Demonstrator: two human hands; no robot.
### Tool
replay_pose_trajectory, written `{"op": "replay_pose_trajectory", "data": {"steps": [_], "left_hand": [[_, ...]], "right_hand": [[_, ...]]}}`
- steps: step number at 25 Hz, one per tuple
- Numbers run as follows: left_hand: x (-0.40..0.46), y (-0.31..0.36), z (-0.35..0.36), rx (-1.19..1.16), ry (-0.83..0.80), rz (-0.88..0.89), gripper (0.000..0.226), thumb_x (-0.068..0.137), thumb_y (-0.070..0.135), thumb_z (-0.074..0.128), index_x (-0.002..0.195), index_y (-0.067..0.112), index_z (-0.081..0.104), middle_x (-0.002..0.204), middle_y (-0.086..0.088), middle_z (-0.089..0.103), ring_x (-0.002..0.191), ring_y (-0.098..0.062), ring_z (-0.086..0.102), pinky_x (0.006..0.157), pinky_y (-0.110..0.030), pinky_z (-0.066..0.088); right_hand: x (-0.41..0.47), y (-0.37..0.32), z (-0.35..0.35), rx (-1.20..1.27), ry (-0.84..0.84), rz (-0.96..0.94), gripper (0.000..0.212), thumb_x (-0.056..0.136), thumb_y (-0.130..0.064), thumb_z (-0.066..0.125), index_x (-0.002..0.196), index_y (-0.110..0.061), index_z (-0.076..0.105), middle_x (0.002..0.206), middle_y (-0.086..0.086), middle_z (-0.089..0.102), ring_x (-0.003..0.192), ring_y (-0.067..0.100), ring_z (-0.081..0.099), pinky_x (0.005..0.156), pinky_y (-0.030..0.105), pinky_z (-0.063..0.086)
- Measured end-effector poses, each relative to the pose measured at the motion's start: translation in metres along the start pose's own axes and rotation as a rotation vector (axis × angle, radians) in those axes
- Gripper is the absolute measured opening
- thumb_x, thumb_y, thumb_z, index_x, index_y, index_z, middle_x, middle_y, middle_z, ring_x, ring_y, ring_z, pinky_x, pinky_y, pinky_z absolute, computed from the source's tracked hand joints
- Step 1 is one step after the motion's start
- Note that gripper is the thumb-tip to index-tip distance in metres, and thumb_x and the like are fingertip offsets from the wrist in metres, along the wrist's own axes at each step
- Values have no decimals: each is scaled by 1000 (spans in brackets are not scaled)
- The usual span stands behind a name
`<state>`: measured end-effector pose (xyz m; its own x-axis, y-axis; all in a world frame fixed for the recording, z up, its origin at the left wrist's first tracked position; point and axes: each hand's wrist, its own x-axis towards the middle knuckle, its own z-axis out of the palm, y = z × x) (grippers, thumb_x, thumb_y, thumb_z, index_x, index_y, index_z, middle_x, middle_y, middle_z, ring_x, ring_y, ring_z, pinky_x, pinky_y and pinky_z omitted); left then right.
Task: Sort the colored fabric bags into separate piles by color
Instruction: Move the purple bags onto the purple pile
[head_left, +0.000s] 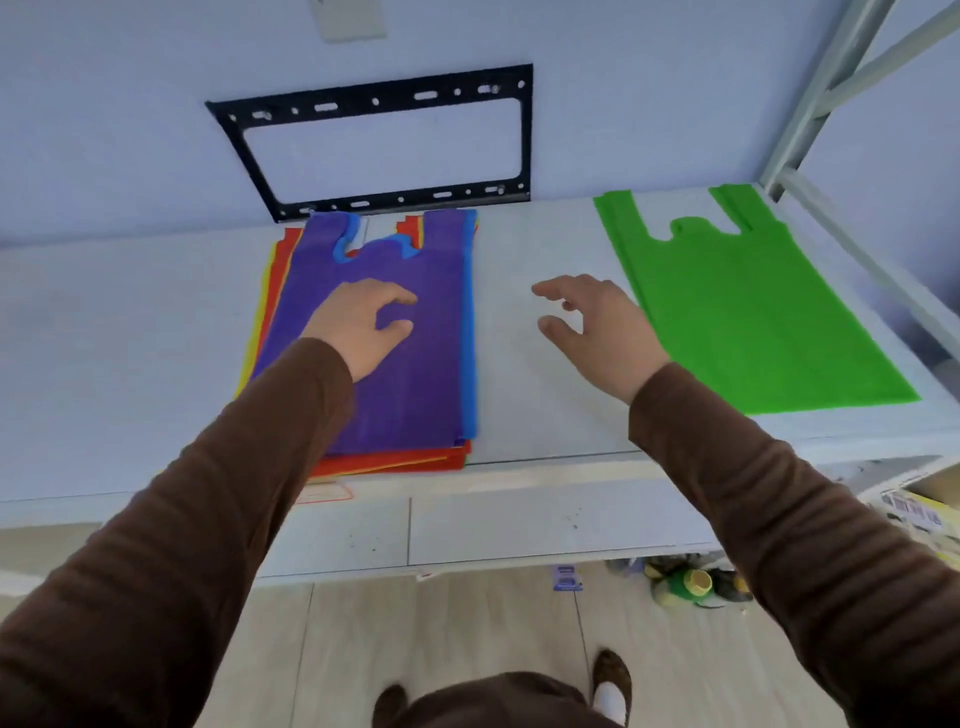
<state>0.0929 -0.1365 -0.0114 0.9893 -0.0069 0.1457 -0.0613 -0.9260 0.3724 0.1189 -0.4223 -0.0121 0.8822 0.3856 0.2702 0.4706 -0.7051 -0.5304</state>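
Observation:
A stack of flat fabric bags lies on the white shelf (156, 322). A purple bag (415, 374) is on top; below it a blue bag (469, 332), red bags (405, 460) and a yellow edge (255, 332) peek out. My left hand (358, 322) rests over the purple bag with fingers curled apart, holding nothing. To the right a single green bag (737, 312) lies flat by itself. My right hand (597, 322) hovers open above the bare shelf between the stack and the green bag.
A black metal bracket (374, 104) is fixed to the wall behind the stack. A grey rack post (810, 114) rises at the far right. Below the shelf are a cardboard box (919, 509) and small clutter (691, 584) on the floor.

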Motion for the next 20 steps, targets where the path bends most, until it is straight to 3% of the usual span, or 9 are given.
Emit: {"op": "replay_pose_trajectory", "data": {"steps": [4, 8, 13, 17, 20], "left_hand": [[-28, -85, -31, -21, -6, -68, 30, 93, 25, 59, 124, 23, 61, 131, -6, 57, 124, -26, 51, 105, -34, 36], [-47, -132, -31, -51, -88, -81, 33, 92, 26, 62, 124, 23, 60, 134, -5, 57, 124, -25, 51, 106, -37, 39], [-49, -150, -23, -40, -124, -48, 35, 89, 31, 65, 124, 25, 60, 130, -3, 57, 121, -25, 49, 105, -40, 43], [-50, -152, -19, -37, -121, -45, 36, 91, 33, 63, 125, 25, 58, 133, -2, 54, 124, -24, 46, 106, -40, 43], [-50, -149, -20, -40, -116, -47, 36, 91, 32, 63, 126, 25, 57, 134, -2, 53, 125, -24, 45, 106, -40, 43]], "right_hand": [[-4, -65, 54, 12, -28, 191, 35, 91, -24, 58, 126, -21, 59, 110, 1, 67, 94, 20, 62, 92, 36, 47], [-6, -103, 87, -6, -138, 424, 46, 92, -28, 59, 136, -19, 50, 119, 5, 64, 107, 26, 61, 97, 33, 43], [-1, -120, 104, -51, -153, 572, 63, 91, -37, 60, 145, -19, 36, 135, 12, 55, 118, 31, 56, 100, 37, 43], [0, -130, 109, 124, -110, 617, 67, 91, -35, 63, 147, -22, 29, 138, 7, 52, 104, 26, 59, 89, 33, 50], [1, -136, 110, 305, -118, 651, 79, 88, -35, 68, 151, -29, 19, 144, 1, 46, 110, 25, 60, 92, 40, 56]]}}
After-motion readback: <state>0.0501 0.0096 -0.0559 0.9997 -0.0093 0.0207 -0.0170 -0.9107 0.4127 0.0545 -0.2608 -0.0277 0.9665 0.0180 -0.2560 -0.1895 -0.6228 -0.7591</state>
